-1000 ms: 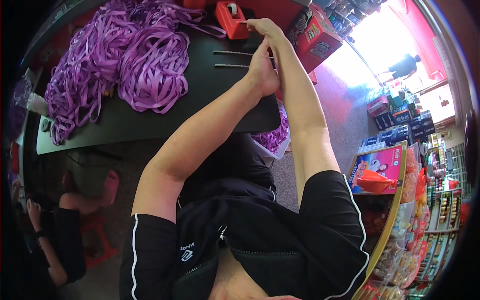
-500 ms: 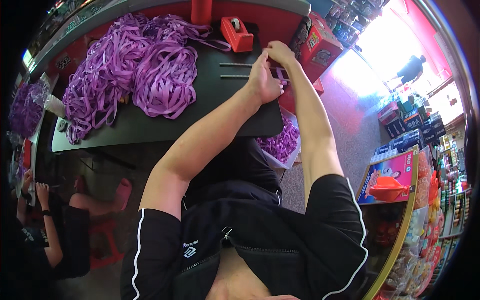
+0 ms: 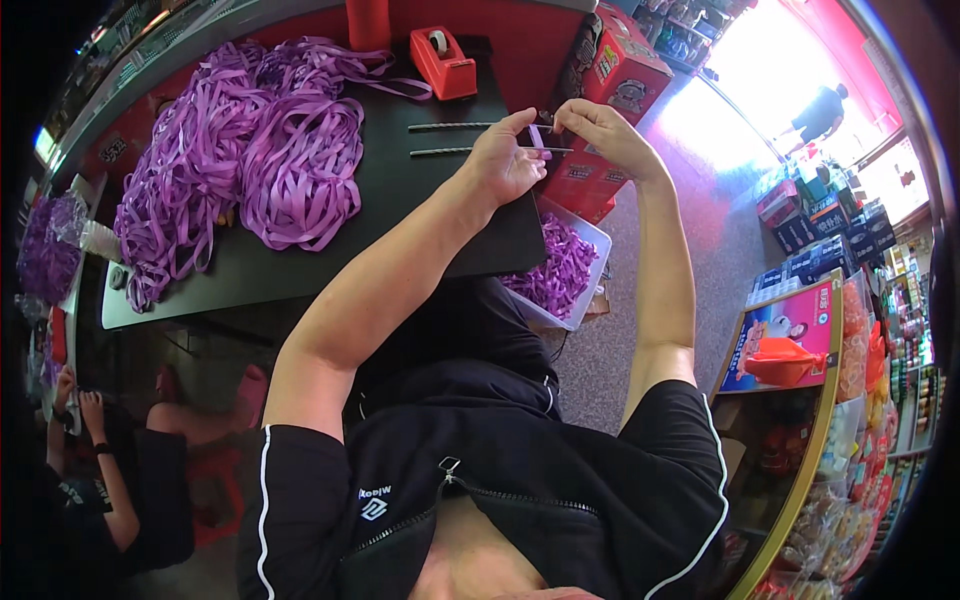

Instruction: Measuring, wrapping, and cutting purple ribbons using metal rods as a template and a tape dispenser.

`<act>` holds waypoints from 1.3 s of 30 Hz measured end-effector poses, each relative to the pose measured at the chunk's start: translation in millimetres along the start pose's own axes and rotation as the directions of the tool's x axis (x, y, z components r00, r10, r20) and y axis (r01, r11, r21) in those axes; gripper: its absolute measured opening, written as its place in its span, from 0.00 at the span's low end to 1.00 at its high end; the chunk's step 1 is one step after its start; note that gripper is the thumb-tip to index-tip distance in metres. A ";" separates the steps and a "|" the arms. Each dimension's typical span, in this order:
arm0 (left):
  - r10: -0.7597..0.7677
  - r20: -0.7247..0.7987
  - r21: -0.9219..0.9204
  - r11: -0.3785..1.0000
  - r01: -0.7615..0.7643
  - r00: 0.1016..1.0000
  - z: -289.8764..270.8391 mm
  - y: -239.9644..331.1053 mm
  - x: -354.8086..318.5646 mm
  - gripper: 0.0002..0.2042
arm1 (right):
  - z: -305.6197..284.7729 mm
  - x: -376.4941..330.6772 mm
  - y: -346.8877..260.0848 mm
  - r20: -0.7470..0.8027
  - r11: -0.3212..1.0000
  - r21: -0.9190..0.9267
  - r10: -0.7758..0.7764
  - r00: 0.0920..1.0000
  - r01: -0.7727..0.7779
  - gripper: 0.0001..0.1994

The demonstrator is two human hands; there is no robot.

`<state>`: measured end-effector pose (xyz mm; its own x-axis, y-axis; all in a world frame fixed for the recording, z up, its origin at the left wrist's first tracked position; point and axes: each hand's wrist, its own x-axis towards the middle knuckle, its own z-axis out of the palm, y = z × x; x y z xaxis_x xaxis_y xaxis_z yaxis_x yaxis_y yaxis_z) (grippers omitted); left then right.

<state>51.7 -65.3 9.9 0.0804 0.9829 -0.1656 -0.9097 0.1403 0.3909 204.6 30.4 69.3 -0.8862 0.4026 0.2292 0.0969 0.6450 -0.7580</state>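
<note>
Both hands are meeting at the far right edge of the black table [image 3: 300, 250], the left hand [image 3: 505, 160] and right hand [image 3: 600, 125] pinching 1 short purple ribbon piece [image 3: 537, 135] between their fingertips. Since a second ago they are sitting farther right of the red tape dispenser [image 3: 443, 62], still closed on the piece, so the work is continuing. 2 thin rods [image 3: 450, 127] are lying just beside them, the ribbon pile [image 3: 250, 150] well apart, a tub [image 3: 590, 240] of cut pieces below.
</note>
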 end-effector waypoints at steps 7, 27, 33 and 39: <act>0.078 -0.004 0.093 0.993 -0.077 0.997 3.5 -4.7 -1.3 0.19 | 5.7 -1.4 2.0 -0.041 0.999 -0.050 -0.018 0.999 0.016 0.16; 0.114 0.038 0.228 0.966 -0.119 0.993 -9.9 -5.3 6.3 0.08 | 38.0 -17.5 13.2 -0.519 0.942 0.321 0.087 0.850 0.099 0.17; 0.110 0.080 0.247 0.961 -0.127 0.991 -10.5 -6.3 8.5 0.09 | 37.5 -13.4 30.0 -0.343 0.902 0.432 0.188 0.920 -0.023 0.13; 0.126 0.077 0.253 0.957 -0.142 0.989 -13.0 -4.5 8.0 0.08 | 38.2 -10.7 34.7 -0.338 0.866 0.499 0.159 0.928 0.033 0.11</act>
<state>51.1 -59.6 -5.0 -0.0039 0.9990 -0.0451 -0.7788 0.0253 0.6268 200.1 23.7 17.2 -0.6534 0.6958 0.2982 -0.1712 0.2478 -0.9536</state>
